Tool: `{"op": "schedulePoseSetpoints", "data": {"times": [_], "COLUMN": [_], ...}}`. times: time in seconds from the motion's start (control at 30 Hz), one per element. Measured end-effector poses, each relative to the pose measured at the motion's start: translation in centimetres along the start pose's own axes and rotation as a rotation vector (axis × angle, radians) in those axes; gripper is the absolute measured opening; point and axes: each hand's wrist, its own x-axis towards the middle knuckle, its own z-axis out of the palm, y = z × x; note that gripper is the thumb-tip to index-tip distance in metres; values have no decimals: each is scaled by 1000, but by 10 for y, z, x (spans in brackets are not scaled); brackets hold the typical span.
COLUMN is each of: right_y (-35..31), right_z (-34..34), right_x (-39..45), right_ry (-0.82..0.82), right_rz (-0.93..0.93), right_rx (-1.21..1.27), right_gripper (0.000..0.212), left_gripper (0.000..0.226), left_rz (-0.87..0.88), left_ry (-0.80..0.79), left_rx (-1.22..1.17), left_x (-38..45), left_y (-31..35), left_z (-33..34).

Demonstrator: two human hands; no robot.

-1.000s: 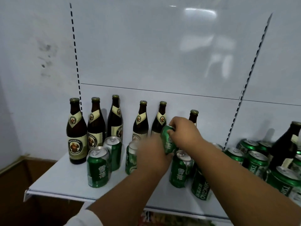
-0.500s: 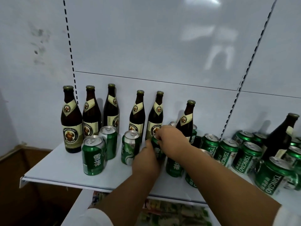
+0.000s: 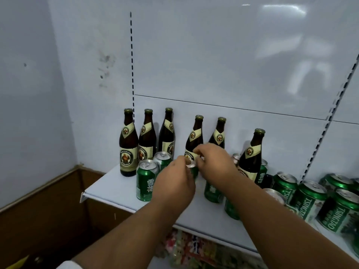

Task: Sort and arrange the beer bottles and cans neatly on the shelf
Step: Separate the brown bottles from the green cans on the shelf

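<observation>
Cans and bottles, one white shelf (image 3: 116, 189); landmark is the leftmost bottle (image 3: 128, 144) at the back wall.

Item in hand: one green can (image 3: 194, 168), well right of that bottle and forward of the bottle row. Your right hand (image 3: 215, 162) curls over its rim from the right; your left hand (image 3: 174, 183) meets it from the left, fingertips (image 3: 184, 162) at the silver top. How firmly either hand grips cannot be told, as most of the can is hidden behind them.

Stock standing:
- Five more brown bottles (image 3: 198, 136) in a line to the right of the landmark, the last one (image 3: 252, 154) set apart and forward.
- Two upright cans (image 3: 146, 181) just right of and in front of the landmark.
- Loose cans (image 3: 212, 191) further right, then a crowded Tsingtao group (image 3: 310, 200) at the far right, some tilted.

Handling, judged: cans are thin-walled and smooth, likely to dent under a hard squeeze and to slide on the shelf; take them round the mid-body, not the rim. Bottles are glass, heavier, top-heavy and breakable; take them at the shoulder or body, and keep them from knocking together.
</observation>
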Motion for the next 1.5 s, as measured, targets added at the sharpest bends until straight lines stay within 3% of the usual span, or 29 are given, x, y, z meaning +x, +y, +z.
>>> {"op": "schedulePoseSetpoints", "data": {"times": [0.13, 0.37, 0.57, 0.7, 0.8, 0.97, 1.1, 1.2, 1.37, 1.5], "right_y": [-22, 15, 48, 77, 105, 149, 173, 181, 191, 194], "right_z": [0, -20, -50, -67, -67, -42, -18, -9, -17, -37], "right_x": [6, -38, -95, -128, -144, -153, -150, -148, -155, -177], "right_ry": [-26, 26, 145, 259, 228, -114, -236, -250, -205, 27], "right_rz": [-13, 254, 513, 710, 788, 703, 543, 520, 581, 649], "right_rx": [14, -26, -55, -20, -23, -76, -240, -313, -126, 25], "right_gripper": [33, 18, 22, 24, 25, 40, 64, 74, 69, 64], "left_gripper": [19, 27, 27, 27, 28, 30, 29, 27, 35, 40], "left_rz": [83, 263, 474, 716, 810, 685, 626, 608, 566, 558], "left_ry": [-61, -285, -408, -313, -216, -248, -258, -254, -322, -331], "left_rx": [-45, -185, -333, -355, -348, -321, -245, -229, -170, -120], "left_x": [-4, 1, -8, -12, -10, -10, -18, -21, -15, -6], "left_y": [-20, -5, 35, 57, 75, 107, 119, 121, 127, 131], "left_z": [-10, 24, 56, 74, 88, 100, 108, 111, 107, 110]}}
